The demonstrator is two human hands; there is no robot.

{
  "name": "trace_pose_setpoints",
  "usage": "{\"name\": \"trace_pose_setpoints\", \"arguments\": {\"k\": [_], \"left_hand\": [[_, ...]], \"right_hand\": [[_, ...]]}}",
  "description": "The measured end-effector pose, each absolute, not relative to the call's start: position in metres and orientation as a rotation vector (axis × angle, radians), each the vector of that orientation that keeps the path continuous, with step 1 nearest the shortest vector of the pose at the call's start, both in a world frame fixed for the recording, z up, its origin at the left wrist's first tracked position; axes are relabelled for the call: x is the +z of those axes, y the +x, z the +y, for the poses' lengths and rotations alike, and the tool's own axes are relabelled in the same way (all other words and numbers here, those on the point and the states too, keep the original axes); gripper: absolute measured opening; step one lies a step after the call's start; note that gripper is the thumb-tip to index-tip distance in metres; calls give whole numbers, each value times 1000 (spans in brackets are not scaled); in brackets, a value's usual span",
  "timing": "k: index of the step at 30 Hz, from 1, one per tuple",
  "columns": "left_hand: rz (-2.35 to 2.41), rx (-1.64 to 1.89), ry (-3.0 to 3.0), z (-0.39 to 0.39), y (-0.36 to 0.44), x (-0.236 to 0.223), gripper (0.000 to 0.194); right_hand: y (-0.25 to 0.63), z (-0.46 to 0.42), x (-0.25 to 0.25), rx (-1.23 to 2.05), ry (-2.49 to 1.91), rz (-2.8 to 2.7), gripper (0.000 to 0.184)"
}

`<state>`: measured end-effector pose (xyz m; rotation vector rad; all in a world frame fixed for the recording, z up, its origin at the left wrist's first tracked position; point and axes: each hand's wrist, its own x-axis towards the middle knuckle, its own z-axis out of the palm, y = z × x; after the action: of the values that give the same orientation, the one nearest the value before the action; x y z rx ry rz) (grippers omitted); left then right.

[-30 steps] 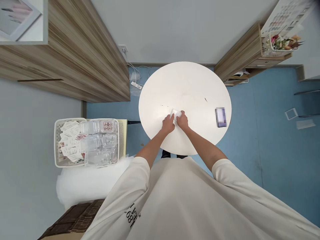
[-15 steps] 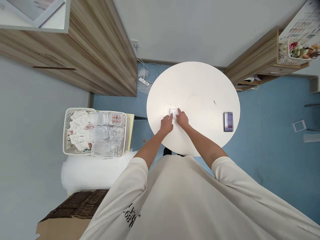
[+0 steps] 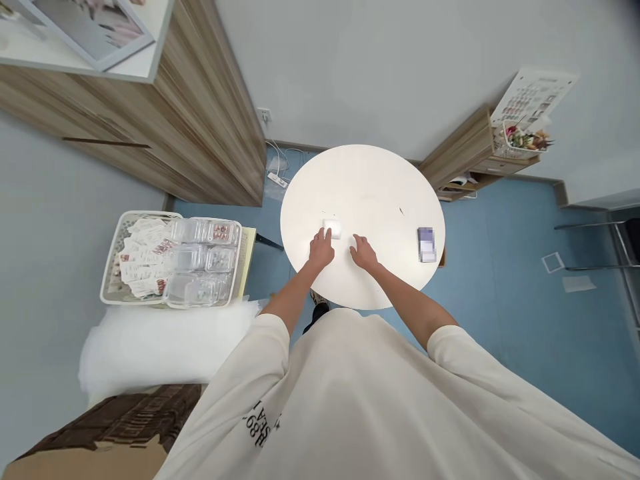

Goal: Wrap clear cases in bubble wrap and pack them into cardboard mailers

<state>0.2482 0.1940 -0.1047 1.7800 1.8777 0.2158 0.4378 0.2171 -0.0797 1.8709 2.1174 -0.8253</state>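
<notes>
Two bare hands reach out over the round white surface (image 3: 365, 173), and the one small white square piece (image 3: 332, 229) lies on it, toward the near side and left of centre. The left hand (image 3: 321, 250) is the one at the piece: its fingers (image 3: 323, 237) reach its lower-left edge, though whether they clamp it or only touch it, I cannot tell. The right hand (image 3: 364, 255) sits just beside, not touching the piece, its fingers (image 3: 357, 243) slightly apart and pointing toward it.

Only one other thing is on the surface: a dark-and-white rectangular object (image 3: 427, 245), its face blurred, near the right edge and well apart from both hands.

Left of the surface stands one pale plastic basket (image 3: 107, 267), the main container here. It holds a loose stack of printed cards (image 3: 143, 257) and clear plastic boxes (image 3: 203, 260) — about six compartments show, but I cannot count them exactly. Some have small pink-and-white items inside (image 3: 221, 232). A pale yellow sheet (image 3: 248, 263) sticks out from under the basket's right side.

Nearer the person, below the basket, lies a white mass of soft wrapping (image 3: 160, 350). On the far right, beyond the surface, a small wire basket (image 3: 520, 140) of artificial flowers sits on a wooden shelf (image 3: 465, 157).
</notes>
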Motion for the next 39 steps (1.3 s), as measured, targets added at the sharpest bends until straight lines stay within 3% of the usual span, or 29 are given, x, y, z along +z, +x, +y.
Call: {"name": "trace_pose_setpoints", "arguments": {"k": [12,20,28,39], "left_hand": [[2051,251,1702,42,321,-71,65],[2183,242,1620,-59,327,-41,59],[2397,347,1477,-146,280,-21,56],[2709,549,1205,-333,149,-5,38]], "right_hand": [[515,116,-59,-721,1689,2442,45],[505,45,-42,-766,1506,2612,43],[438,-8,-38,-824,1205,2807,40],[263,-151,-39,-853,590,2960,36]]}}
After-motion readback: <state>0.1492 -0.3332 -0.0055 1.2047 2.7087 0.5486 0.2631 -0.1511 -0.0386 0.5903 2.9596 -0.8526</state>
